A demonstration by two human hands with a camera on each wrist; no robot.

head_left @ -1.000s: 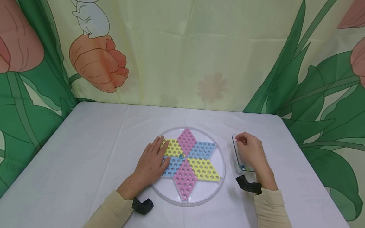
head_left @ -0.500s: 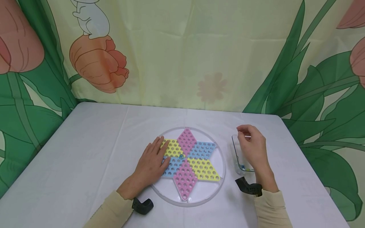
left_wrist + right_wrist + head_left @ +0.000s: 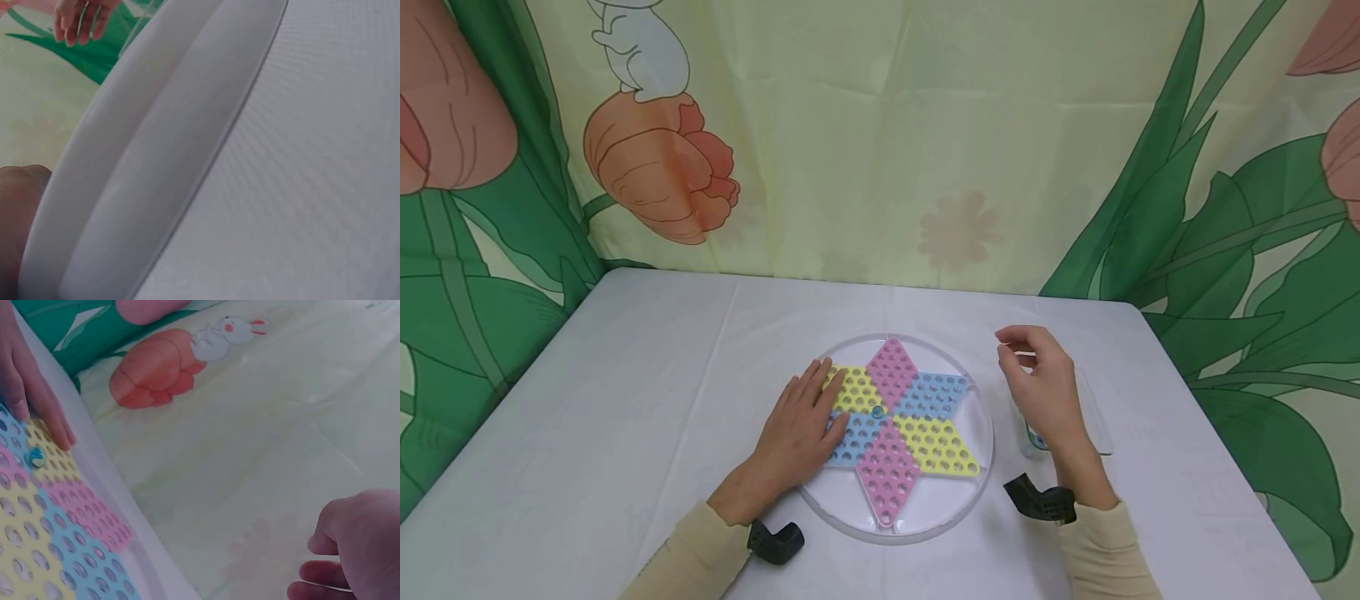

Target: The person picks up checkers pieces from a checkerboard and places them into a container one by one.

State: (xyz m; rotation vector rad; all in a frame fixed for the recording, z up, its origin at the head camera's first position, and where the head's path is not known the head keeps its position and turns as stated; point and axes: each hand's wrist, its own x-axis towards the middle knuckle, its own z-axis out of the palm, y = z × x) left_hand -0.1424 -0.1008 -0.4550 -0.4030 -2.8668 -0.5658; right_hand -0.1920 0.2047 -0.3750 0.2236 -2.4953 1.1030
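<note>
A round clear tray [image 3: 981,467] holds a star board [image 3: 936,396] of pink, blue and yellow perforated diamonds. One blue marble [image 3: 877,412] sits in a hole at the star's centre and also shows in the right wrist view [image 3: 37,456]. My left hand [image 3: 808,417] lies flat on the board's left side, fingers straight. My right hand [image 3: 1018,354] hovers just right of the tray, fingers curled, thumb and forefinger pinched, seemingly on a small marble hidden by the fingertips. Behind it stands a clear container [image 3: 1093,417] with a few marbles [image 3: 1035,439].
The white table [image 3: 647,383] is backed by a floral curtain [image 3: 880,150]. Black wrist mounts [image 3: 775,542] sit near the front edge. The tray's rim [image 3: 156,156] fills the left wrist view, with the right hand [image 3: 81,19] far behind.
My right hand has lifted out of the clear container and moved up and left toward the tray, fingers still pinched. The left hand has stayed on the board.
</note>
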